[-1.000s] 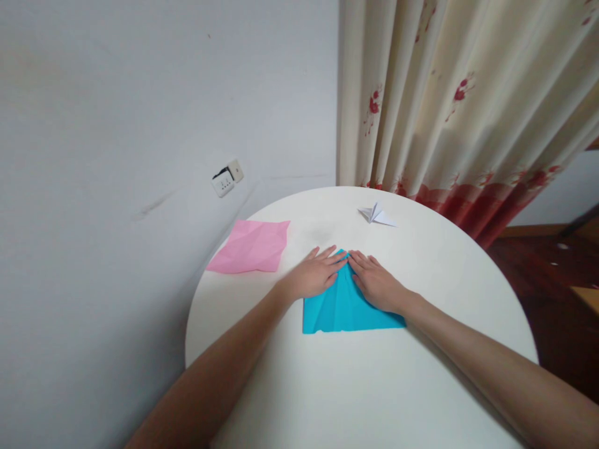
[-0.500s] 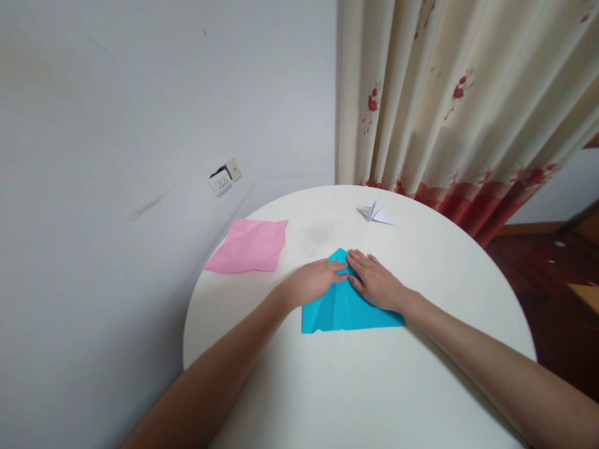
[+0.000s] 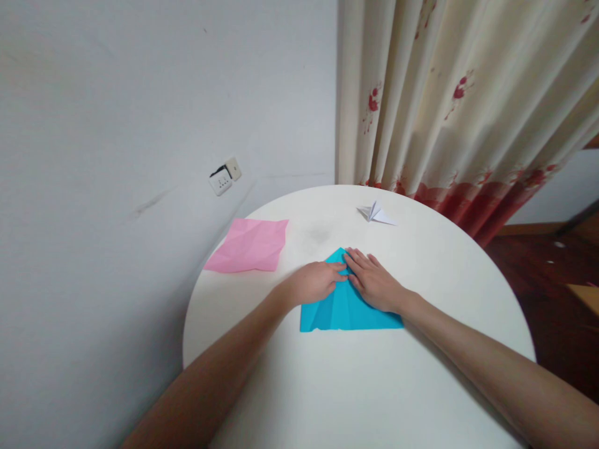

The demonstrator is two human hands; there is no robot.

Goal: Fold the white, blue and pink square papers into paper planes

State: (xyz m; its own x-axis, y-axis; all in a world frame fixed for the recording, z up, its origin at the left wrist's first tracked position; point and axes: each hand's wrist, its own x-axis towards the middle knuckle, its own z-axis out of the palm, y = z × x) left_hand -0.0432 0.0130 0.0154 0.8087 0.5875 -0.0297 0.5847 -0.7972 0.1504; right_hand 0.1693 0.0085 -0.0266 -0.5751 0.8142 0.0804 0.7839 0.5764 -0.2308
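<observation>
Round white bench (image 3: 374, 386) under you | folded blue paper sheet (image 3: 344, 308) lies mid-bench | your left hand (image 3: 316, 282) and right hand (image 3: 374, 282) press flat on it, fingertips meeting | crumpled pink paper square (image 3: 250, 245) far left | small white folded paper figure (image 3: 375, 214) beyond.

Both hands pressed flat on a folded blue paper (image 3: 344, 308) on the round white table (image 3: 374, 386), left hand (image 3: 316, 282) beside right hand (image 3: 374, 284). A pink sheet (image 3: 250, 244) and a small white folded paper (image 3: 375, 213) lay farther off.

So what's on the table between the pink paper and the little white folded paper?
Nothing: in the head view, only bare white table lies between the pink paper and the white folded paper.
</observation>
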